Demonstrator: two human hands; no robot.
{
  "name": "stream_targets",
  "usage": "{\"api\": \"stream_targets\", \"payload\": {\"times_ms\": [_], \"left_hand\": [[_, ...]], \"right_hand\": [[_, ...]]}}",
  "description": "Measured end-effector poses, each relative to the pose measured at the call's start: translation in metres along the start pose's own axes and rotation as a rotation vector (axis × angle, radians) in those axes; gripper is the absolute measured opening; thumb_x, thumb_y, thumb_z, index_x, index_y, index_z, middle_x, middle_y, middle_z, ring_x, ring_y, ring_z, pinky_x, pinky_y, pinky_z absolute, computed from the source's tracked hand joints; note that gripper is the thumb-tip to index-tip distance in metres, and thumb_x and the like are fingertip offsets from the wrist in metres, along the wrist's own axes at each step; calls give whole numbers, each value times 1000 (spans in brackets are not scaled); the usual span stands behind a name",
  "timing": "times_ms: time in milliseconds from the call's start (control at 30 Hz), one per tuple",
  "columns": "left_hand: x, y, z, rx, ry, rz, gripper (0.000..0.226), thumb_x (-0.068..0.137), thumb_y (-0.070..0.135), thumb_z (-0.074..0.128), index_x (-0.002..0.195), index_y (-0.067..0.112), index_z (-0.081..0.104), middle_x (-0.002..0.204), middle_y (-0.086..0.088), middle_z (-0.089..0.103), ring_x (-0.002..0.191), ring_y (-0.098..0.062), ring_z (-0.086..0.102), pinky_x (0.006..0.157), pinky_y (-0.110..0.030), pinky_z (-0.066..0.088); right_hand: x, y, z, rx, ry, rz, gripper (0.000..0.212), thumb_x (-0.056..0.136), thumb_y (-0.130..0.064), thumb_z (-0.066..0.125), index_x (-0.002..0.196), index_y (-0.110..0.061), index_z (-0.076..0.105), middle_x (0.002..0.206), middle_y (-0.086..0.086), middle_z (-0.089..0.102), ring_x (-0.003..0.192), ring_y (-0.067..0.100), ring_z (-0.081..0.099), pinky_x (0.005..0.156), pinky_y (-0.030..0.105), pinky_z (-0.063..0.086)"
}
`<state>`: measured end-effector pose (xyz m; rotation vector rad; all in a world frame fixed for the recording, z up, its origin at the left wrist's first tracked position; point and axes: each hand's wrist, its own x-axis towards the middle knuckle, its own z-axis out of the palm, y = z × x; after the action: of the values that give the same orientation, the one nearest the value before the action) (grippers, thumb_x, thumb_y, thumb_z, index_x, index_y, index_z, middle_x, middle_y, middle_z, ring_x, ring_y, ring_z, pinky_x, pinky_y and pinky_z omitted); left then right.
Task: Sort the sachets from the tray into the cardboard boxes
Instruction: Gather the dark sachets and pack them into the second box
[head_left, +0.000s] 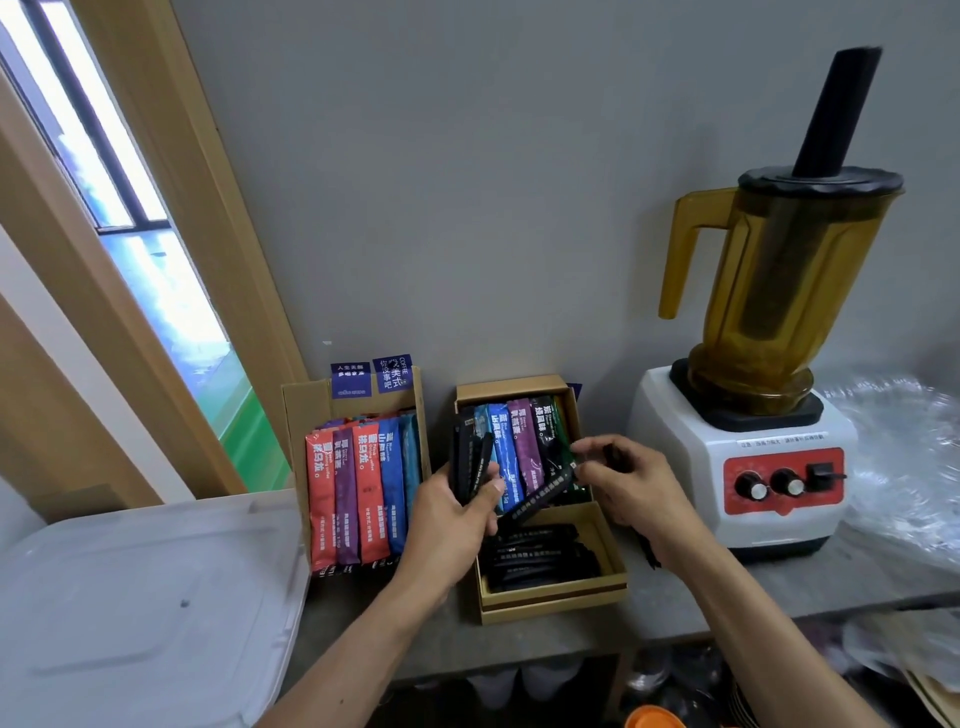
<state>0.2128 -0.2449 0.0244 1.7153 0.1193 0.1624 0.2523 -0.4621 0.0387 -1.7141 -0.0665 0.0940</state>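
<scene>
Sorting coffee sticks at a grey counter, a person works both hands over the nearer cardboard box (550, 605). The left hand (457, 512) is curled round a bundle of black sachets (470, 467), held upright by their lower ends. The right hand (631, 480) pinches the upper end of a single black sachet (543, 493) between thumb and fingertips, and the stick slants down between the two hands. Whether that hand holds anything more in its palm cannot be told.

Below the hands, more black sachets (535, 556) lie flat in the front half of the box. Just beyond the fingers stands a row of coloured sachets (519, 447). To the left of the left hand, a second cardboard box (298, 410) holds red, purple and blue sticks (358, 493) upright. Further left lies a clear plastic container (130, 597); whether it is the tray is not clear. A blender (748, 447) stands to the right of the right hand.

The sachets look light, slim and fairly stiff, with a glossy film likely to slip. They are best taken by a sealed end, or gathered as a bundle round the middle so none slides out.
</scene>
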Motion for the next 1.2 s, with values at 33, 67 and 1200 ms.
{"api": "stream_targets", "payload": {"times_ms": [33,67,1200], "left_hand": [[0,1,1,-11,-5,-9,18,97,25,69,115,21,66,68,4,63,59,-5,59,56,-20,47],[0,1,2,-36,-15,-30,21,96,27,70,116,21,65,67,5,62,59,-5,58,53,-19,45],[-9,9,2,-108,-17,-54,26,78,11,87,101,16,76,97,-1,81,93,-19,78,82,-41,63]], "right_hand": [[-1,0,-1,-91,-21,-3,11,95,-17,70,100,-26,74,95,-3,77,85,13,74,65,28,55],[0,2,-2,-168,-58,4,8,95,-17,70,98,-24,74,97,-2,77,93,13,74,69,28,58],[-4,-1,22,200,-37,45,30,99,-41,62,110,-13,68,102,6,80,91,16,79,71,29,63]]}}
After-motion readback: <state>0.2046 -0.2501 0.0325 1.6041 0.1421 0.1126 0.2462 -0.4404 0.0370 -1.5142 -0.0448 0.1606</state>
